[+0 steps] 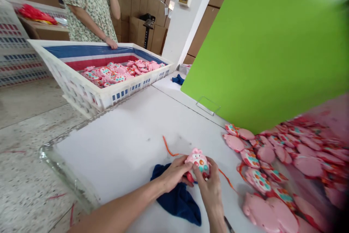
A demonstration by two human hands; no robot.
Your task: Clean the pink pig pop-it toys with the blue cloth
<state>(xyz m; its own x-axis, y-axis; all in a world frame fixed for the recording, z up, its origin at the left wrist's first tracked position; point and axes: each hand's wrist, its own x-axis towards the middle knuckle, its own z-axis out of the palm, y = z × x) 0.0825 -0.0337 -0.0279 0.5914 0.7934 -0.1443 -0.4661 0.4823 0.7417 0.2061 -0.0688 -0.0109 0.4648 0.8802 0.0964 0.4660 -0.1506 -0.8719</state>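
Both hands grip one small pink toy (198, 161) with coloured dots and a bow, held just above the white table (131, 135). My left hand (174, 175) wraps its left side, fingers curled. My right hand (209, 185) pinches its right side. An orange cord (170, 150) trails from the toy across the table. A dark blue cloth (178, 199) lies under my left hand.
A heap of several pink toys (275, 167) covers the table's right side. A green board (267, 55) stands behind it. A white crate (89, 91) with more pink toys sits at the back left, another person's hand (111, 42) resting on its rim. Cardboard boxes (141, 4) line the wall.
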